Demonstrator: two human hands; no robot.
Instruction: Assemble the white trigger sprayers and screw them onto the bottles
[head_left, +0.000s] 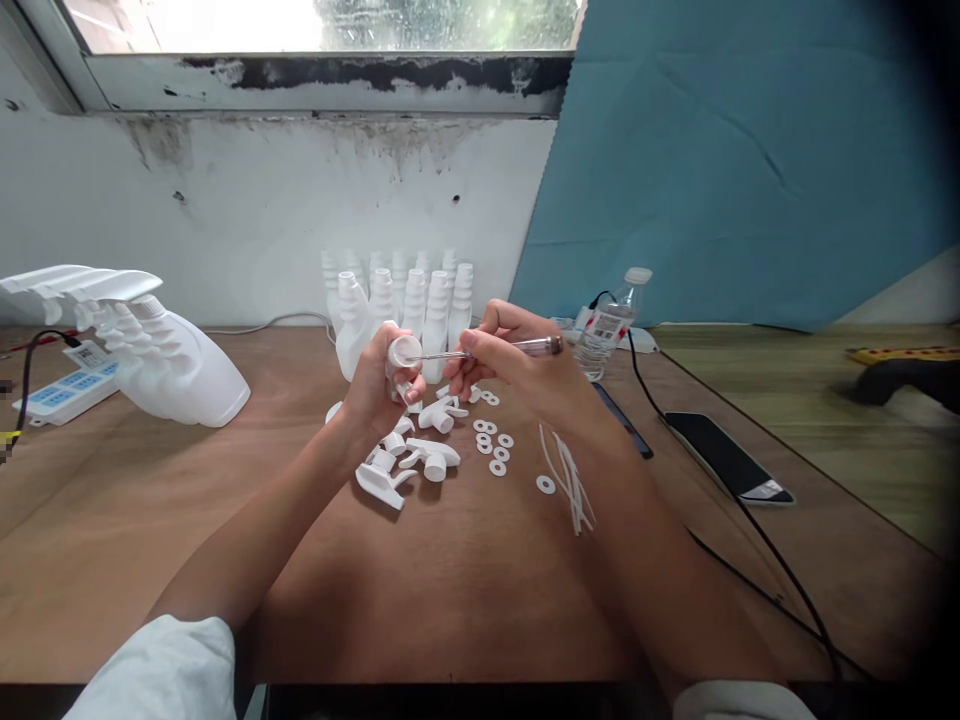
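My left hand [373,378] is closed around a white spray trigger head [406,351], its round cap opening turned to the right and toward me. In my right hand [517,352] is a screwdriver [536,347] with a clear handle, its thin shaft reaching left to the cap opening. How deep the tip sits inside cannot be made out. Below my hands lie several loose white trigger heads [435,460]. Several flat white washers [498,454] are scattered to their right, and beside my right forearm is a bunch of thin white tubes [571,480].
White bottles [437,320] without caps stand in rows by the wall. At left, assembled spray bottles [195,370] lean together near a power strip [67,390]. A water bottle [611,325], a phone [727,457] and a black cable [780,560] are on the right.
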